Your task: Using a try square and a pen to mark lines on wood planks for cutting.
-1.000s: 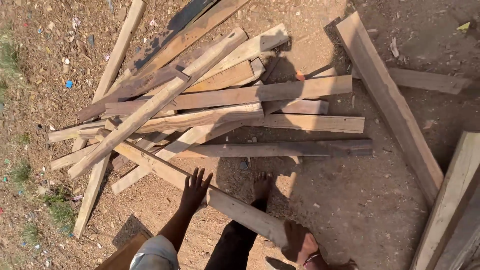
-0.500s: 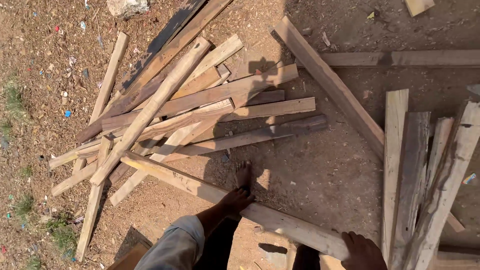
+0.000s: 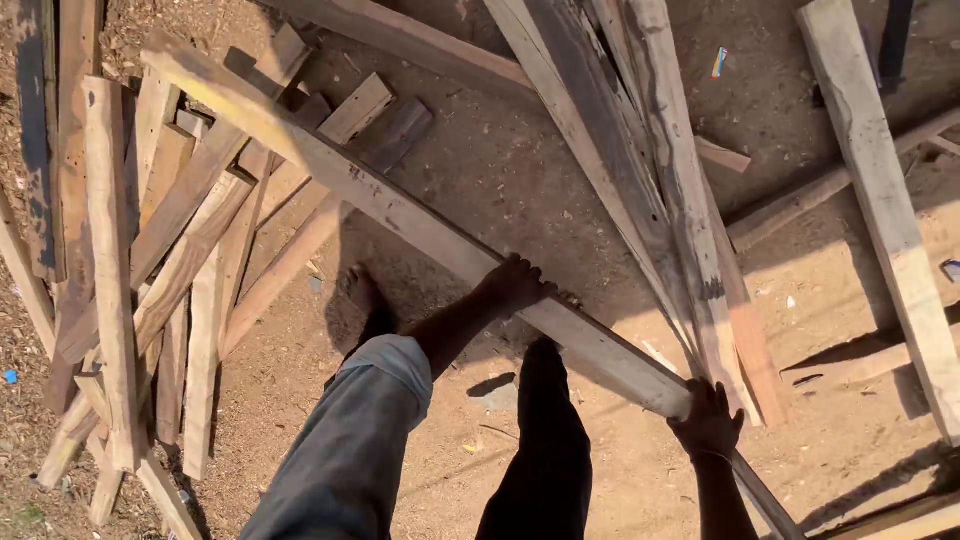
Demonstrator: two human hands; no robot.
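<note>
Wooden plank (image 3: pixel 400 215), long, stiff and likely heavy, slants off the pile (image 3: pixel 150 260) above the dirt. Left hand (image 3: pixel 515 285) and right hand (image 3: pixel 708 420) each close round its near end, well spaced for balance.

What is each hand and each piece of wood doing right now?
left hand: gripping the long plank from above.
right hand: gripping the long plank nearer its lower end.
long plank: held in both hands, slanting across the ground, its far end over the pile.
pile of planks: lying criss-crossed on the dirt at the left.
leaning boards: lying bunched together, slanting at the right.
</note>
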